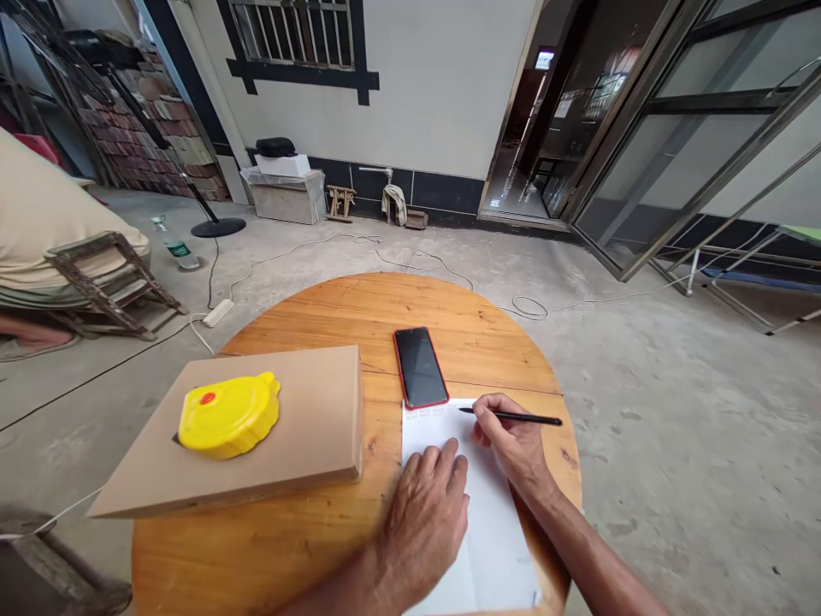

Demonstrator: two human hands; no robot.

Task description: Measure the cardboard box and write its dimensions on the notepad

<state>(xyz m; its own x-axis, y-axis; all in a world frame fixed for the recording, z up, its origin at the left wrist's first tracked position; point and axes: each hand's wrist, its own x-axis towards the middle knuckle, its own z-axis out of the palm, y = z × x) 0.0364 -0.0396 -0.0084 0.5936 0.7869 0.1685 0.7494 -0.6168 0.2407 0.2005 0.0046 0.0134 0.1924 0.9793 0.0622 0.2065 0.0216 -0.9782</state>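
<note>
My right hand [510, 441] grips a black pen [529, 417], its tip on the upper part of a white sheet of paper [491, 530]. Small rows of writing, too fine to read, run along the top of the sheet. Flat on the paper's left side rests my left hand [429, 509], fingers stretched out and holding nothing. A dark-screened phone [421, 366] with a red edge lies at the sheet's top edge. To the left, a yellow tape-measure-shaped case [229, 415] with a red button sits on a brown cardboard box [308, 419].
All this is on a round wooden table [385, 299]. Cables and a power strip [218, 313] cross the concrete floor. Beyond are a water bottle [176, 245], a wooden stool [119, 282], a stand base [218, 228] and an open glass door [699, 128]. Someone sits at the far left.
</note>
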